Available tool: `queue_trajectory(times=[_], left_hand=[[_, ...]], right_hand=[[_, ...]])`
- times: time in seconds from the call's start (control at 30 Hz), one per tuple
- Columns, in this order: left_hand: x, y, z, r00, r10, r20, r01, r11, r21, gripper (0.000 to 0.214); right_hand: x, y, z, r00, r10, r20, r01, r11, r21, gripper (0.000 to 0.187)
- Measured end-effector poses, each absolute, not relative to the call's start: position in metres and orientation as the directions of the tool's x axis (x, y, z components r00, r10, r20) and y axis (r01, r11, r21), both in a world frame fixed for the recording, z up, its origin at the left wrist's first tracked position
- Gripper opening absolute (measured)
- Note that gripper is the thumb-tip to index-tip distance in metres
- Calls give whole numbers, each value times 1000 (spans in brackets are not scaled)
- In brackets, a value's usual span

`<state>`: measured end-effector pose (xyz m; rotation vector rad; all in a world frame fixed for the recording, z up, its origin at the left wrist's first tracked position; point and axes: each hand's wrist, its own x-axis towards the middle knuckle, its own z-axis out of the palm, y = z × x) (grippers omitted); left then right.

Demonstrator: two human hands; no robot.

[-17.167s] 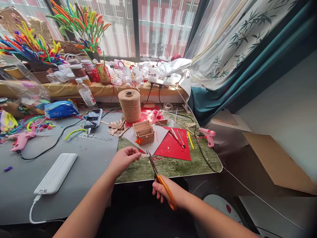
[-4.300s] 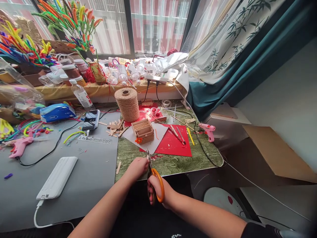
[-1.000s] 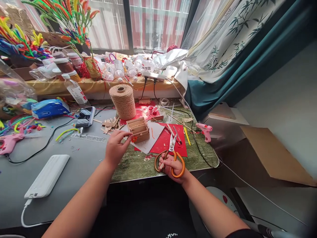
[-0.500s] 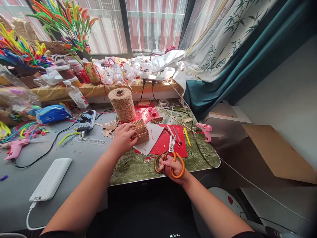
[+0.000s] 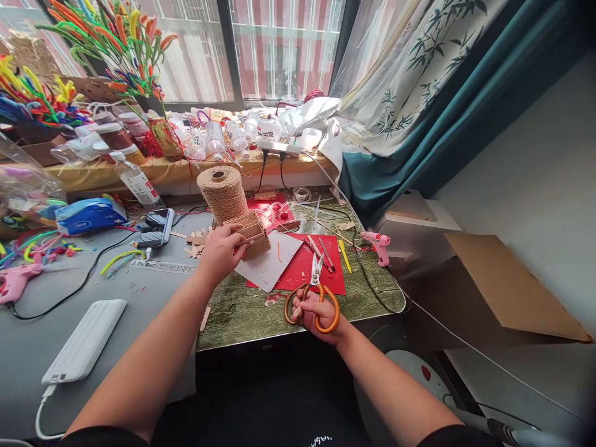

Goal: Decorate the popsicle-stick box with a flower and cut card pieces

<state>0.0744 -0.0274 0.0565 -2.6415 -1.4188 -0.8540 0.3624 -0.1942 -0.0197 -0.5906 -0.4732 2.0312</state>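
My left hand [image 5: 220, 251] is closed on the near left side of a small wooden box [image 5: 254, 237] built of craft sticks; it looks tilted, beside the twine spool [image 5: 222, 194]. Part of the box is hidden behind my fingers. In my right hand [image 5: 316, 315] is a pair of scissors [image 5: 316, 279] with orange-brown loop handles, blades pointing away from me and slightly apart. A short piece of craft stick [image 5: 297, 312] also shows between the fingers of that hand. Below the box lies a white sheet [image 5: 266, 273], partly over red paper [image 5: 298, 280].
Loose craft sticks [image 5: 198, 241] lie left of the box. A yellow pen [image 5: 344, 256] and a pink glue gun [image 5: 376, 246] are on the right, with a black cable [image 5: 370, 282] along the table edge. A white power bank [image 5: 84, 340] rests at left.
My left hand has lifted and tilted the box slightly. A small stick shows on the table near my left forearm. The right hand keeps its hold on the scissors; the whole view has shifted a little.
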Motion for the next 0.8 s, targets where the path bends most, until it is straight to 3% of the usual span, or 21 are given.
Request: queue_trajectory(times=[0.23,0.37,0.43,0.57,0.67,0.8], left_hand=[[75,-28,45,419,800,430,796,-552,250,18],[79,-48,42,295,771,564,820,-507,264,23],[82,-61,36,312,737,600,809,-537,240,21],[90,-80,12,585,708,396,721,-677,145,21],[94,-83,-4,601,749,279,749,-650,128,26],[94,-80,-10,595,770,232,752,-635,177,28]], right_hand=[[362,-195,-22,-447,871,-206,-677,-479,-559,33],[361,-195,-25,-439,873,-212,-673,-476,-567,32],[361,-194,-27,-448,870,-206,-672,-480,-564,30],[362,-192,-29,-459,867,-195,-679,-484,-552,27],[362,-192,-30,-456,868,-198,-684,-484,-545,27],[361,-193,-29,-454,870,-194,-691,-481,-540,26]])
